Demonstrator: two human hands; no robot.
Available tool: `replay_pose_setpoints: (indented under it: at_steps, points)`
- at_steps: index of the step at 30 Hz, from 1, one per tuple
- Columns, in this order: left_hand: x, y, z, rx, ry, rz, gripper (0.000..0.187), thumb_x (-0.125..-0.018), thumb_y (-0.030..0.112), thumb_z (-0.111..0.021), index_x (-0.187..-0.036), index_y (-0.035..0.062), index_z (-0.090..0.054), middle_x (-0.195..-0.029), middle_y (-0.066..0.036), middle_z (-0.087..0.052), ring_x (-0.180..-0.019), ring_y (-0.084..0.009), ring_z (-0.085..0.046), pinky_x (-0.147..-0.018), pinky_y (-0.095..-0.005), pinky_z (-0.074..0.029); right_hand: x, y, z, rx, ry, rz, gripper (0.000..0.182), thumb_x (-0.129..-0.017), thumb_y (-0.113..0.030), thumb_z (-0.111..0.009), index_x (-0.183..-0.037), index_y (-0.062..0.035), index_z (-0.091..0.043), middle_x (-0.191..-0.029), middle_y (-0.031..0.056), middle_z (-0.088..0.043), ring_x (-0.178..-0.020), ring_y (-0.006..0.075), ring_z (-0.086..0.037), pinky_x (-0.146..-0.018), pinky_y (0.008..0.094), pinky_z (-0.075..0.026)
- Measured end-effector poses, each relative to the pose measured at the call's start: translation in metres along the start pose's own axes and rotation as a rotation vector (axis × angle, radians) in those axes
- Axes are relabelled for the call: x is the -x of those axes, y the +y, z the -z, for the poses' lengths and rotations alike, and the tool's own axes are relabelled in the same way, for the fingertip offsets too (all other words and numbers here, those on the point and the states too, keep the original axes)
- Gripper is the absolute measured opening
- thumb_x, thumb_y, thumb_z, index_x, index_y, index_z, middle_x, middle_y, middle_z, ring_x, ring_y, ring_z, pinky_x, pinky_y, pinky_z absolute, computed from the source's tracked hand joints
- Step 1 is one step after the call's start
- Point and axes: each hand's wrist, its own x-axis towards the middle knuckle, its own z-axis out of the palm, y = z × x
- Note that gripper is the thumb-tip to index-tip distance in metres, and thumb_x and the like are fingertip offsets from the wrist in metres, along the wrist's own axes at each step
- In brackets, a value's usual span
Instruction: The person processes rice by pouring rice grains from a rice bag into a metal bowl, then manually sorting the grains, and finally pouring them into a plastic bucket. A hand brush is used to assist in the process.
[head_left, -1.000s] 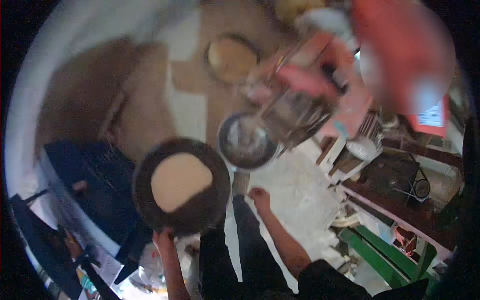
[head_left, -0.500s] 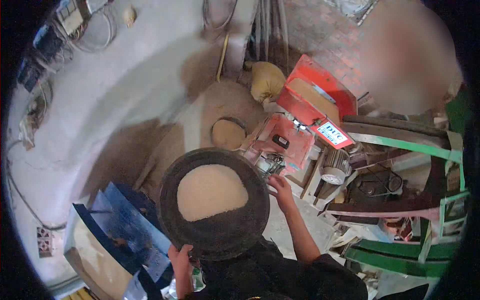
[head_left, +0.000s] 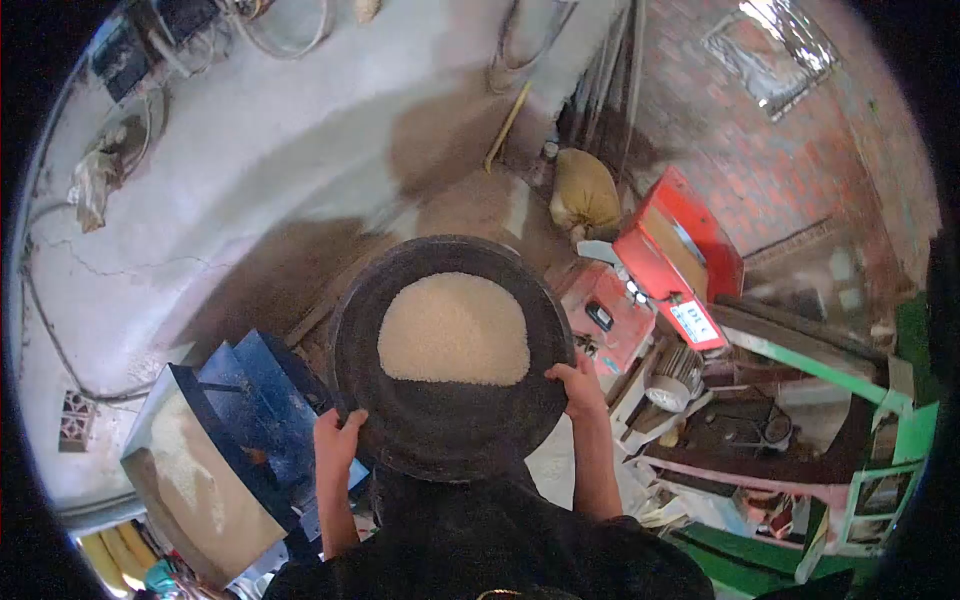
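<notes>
A round dark winnowing tray (head_left: 450, 425) is held out in front of my body. On its far half lies a heap of pale grains that look like rice (head_left: 455, 330), with a straight near edge; the near half shows bare dark surface. My left hand (head_left: 338, 440) is closed on the near-left rim, its thumb over the edge. Across from it, my right hand (head_left: 580, 388) grips the right rim, thumb on top. The fingers of both hands under the tray are hidden.
A red milling machine (head_left: 610, 315) with a motor (head_left: 673, 378) stands to the right, near a green metal frame (head_left: 790, 360). To the left is a blue machine (head_left: 260, 400) beside a bin of grain (head_left: 190, 480). A tied sack (head_left: 585, 190) leans behind.
My right hand, earlier apart from the tray with fingers spread, now grips its right rim. The rice heap sits straighter across the tray. The view has shifted, and the blurred person has left it.
</notes>
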Motion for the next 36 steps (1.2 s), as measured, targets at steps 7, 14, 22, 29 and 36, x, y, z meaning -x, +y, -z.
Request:
replay_pose_setpoints:
  at_steps: [7, 14, 22, 29, 36]
  points:
    - [-0.041, -0.002, -0.015, 0.082, 0.295, -0.115, 0.028, -0.085, 0.025, -0.064, -0.080, -0.0025, -0.059, -0.069, -0.001, -0.057, -0.067, -0.0072, -0.047, -0.061, -0.0265, -0.040, -0.020, -0.062, -0.031, 0.156, -0.180, 0.060, 0.056, -0.061, 0.010, -0.053, -0.116, 0.0006, -0.053, -0.101, 0.0093, -0.062, -0.090, 0.0201, -0.060, -0.080, 0.0314, -0.048]
    - [-0.061, 0.004, -0.009, 0.457, 0.462, 0.106, 0.042, -0.091, 0.037, -0.053, -0.093, -0.0036, -0.062, -0.086, -0.004, -0.063, -0.079, -0.0116, -0.054, -0.071, -0.0263, -0.043, -0.094, -0.094, -0.074, 0.100, -0.485, 0.057, 0.045, -0.078, -0.011, -0.056, -0.121, 0.0007, -0.049, -0.115, 0.0114, -0.057, -0.105, 0.0210, -0.054, -0.095, 0.0315, -0.039]
    - [-0.044, 0.016, 0.045, 0.867, 0.858, 0.048, 0.056, -0.087, 0.043, -0.056, -0.118, -0.0041, -0.055, -0.114, -0.011, -0.059, -0.103, -0.0205, -0.053, -0.092, -0.0320, -0.039, -0.145, -0.088, -0.219, -0.090, -0.781, 0.098, 0.064, -0.076, -0.019, -0.057, -0.133, 0.0029, -0.036, -0.121, 0.0150, -0.053, -0.107, 0.0232, -0.053, -0.096, 0.0308, -0.038]
    - [-0.011, -0.037, 0.122, 1.119, 1.045, -0.003, 0.063, -0.090, 0.047, -0.044, -0.129, -0.0031, -0.044, -0.128, -0.015, -0.049, -0.113, -0.0275, -0.049, -0.097, -0.0374, -0.037, -0.055, -0.127, -0.420, 0.186, -1.143, 0.296, 0.048, -0.069, -0.017, -0.057, -0.113, 0.0012, -0.056, -0.092, 0.0080, -0.060, -0.083, 0.0147, -0.055, -0.075, 0.0245, -0.041]
    - [-0.033, -0.053, 0.136, 1.521, 1.007, -0.095, 0.053, -0.093, 0.036, -0.031, -0.128, -0.0021, -0.044, -0.127, -0.017, -0.048, -0.113, -0.0317, -0.049, -0.098, -0.0432, -0.038, 0.137, -0.094, -0.629, 0.722, -1.352, 0.735, 0.026, -0.059, -0.023, -0.069, -0.077, -0.0040, -0.068, -0.078, 0.0116, -0.064, -0.071, 0.0198, -0.061, -0.062, 0.0318, -0.048]
